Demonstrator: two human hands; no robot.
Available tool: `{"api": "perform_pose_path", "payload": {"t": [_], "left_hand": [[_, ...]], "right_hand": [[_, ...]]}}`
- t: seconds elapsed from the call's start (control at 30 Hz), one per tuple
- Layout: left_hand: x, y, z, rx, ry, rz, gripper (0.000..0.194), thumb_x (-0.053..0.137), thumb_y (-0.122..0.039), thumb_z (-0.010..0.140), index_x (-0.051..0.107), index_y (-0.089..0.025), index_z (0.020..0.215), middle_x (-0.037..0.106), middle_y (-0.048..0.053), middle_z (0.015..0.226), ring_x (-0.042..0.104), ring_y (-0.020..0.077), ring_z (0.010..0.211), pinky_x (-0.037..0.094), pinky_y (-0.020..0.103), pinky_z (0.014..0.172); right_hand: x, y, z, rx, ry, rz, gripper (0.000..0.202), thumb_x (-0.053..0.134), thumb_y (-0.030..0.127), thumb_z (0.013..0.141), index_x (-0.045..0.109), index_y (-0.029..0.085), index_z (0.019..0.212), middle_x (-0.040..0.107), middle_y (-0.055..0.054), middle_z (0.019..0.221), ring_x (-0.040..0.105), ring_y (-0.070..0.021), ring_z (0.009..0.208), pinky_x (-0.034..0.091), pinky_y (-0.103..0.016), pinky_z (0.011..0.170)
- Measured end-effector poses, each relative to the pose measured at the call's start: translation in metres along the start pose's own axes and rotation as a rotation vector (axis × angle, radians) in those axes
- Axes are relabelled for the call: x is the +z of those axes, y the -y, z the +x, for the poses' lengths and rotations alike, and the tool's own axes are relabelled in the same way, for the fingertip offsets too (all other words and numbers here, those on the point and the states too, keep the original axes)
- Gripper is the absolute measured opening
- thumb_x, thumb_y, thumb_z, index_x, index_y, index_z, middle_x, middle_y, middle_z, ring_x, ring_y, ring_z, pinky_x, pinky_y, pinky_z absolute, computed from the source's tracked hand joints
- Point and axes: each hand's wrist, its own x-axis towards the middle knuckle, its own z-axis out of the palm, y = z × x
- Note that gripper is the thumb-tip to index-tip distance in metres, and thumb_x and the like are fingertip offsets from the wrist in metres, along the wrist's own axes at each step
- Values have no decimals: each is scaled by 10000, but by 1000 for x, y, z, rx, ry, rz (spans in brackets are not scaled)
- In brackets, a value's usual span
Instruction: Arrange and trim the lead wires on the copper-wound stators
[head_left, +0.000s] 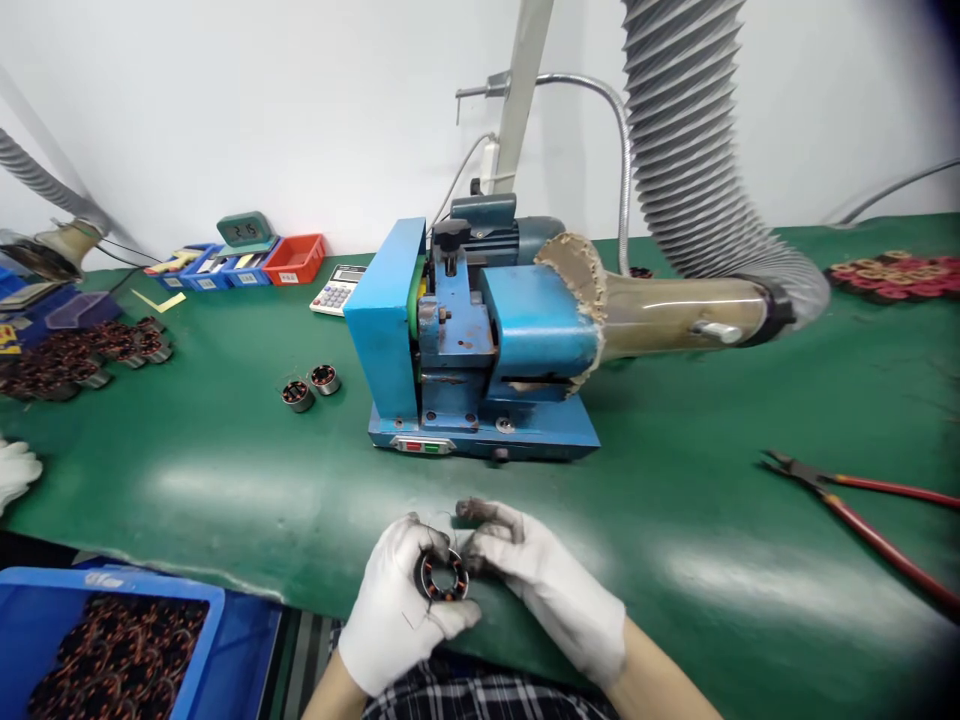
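Observation:
My left hand (401, 600), in a white glove with darkened fingertips, is closed around a wound motor stator (444, 577), a small ring with copper coils inside. Its open end faces up toward me, and thin wires stick up from its rim. Close by on the right is my right hand (532, 575), gloved too, with blackened fingertips. Its thumb and a finger are pinched together beside the stator's rim, while the index finger reaches out above. Whatever lies in that pinch is too small to make out. Both hands are over the table's near edge.
A blue machine (480, 350) with a suction duct (675, 310) stands ahead. Two stators (311, 388) sit left of it, near a calculator (337, 290). More stators (82, 360) are piled farther left. A blue bin (214, 610) holds many others. Red-handled cutters (840, 500) lie right. Another gloved hand (16, 472) shows left.

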Motion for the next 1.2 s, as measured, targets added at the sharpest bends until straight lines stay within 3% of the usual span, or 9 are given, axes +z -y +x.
{"api": "perform_pose_path", "payload": {"t": [0.13,0.27,0.4,0.57,0.67,0.73,0.83,1.07,1.2], "left_hand": [[0,3,-3,43,-38,9,349,730,-263,576,419,-156,694,554,5,925,475,156,1002,333,348,967],[0,5,-3,28,-5,35,353,740,-304,562,464,-164,731,561,1,947,475,158,1022,304,362,1007],[0,4,-3,30,10,63,342,724,-322,582,480,-162,760,562,28,959,455,186,1079,301,402,1021],[0,9,-5,40,-27,159,599,719,-317,569,446,-177,1084,520,75,1094,438,217,1135,381,410,968],[-1,14,-4,256,-62,360,788,730,-354,536,359,-187,1211,448,107,1217,398,248,1184,335,469,1006],[-1,18,-2,378,-55,413,680,717,-387,564,413,-204,1144,485,85,1185,411,232,1177,299,469,1038],[0,21,0,414,-81,325,612,710,-374,573,439,-205,1095,529,71,1136,462,200,1134,358,410,1014],[-10,-1,-5,229,53,-22,505,725,-332,516,559,-170,964,570,88,1066,540,216,1031,448,354,927],[-13,-22,-10,29,91,-136,302,487,-355,786,551,-147,996,606,83,945,607,133,748,532,256,645]], "right_hand": [[-9,-5,-4,71,8,-84,439,689,406,632,503,112,900,352,82,426,331,-47,403,365,-213,519],[-12,-8,-2,118,-104,-697,230,544,303,717,559,87,796,476,8,528,342,-51,387,248,-185,377],[-12,-3,17,46,-187,-797,248,473,323,754,553,109,848,449,20,519,364,-70,376,260,-190,340],[-21,12,21,-200,-371,-889,319,493,369,773,551,126,971,596,-71,845,570,-162,727,458,-290,658],[-22,8,2,-470,-179,-1163,360,558,316,764,536,156,1085,509,-78,1171,457,-184,1095,334,-319,970],[-18,-1,-10,-512,63,-1361,458,591,261,751,484,141,1180,493,-98,1189,445,-203,1101,338,-351,966],[-12,-14,-17,-500,169,-1467,368,507,237,825,479,112,1170,555,-108,1034,508,-197,927,402,-360,837],[-6,-8,-22,-699,216,-1653,178,449,80,719,555,137,851,536,-60,749,424,-167,677,328,-310,628],[1,-3,-29,-866,131,-1622,147,394,99,732,535,139,716,504,-57,645,396,-147,597,301,-286,575]]}}
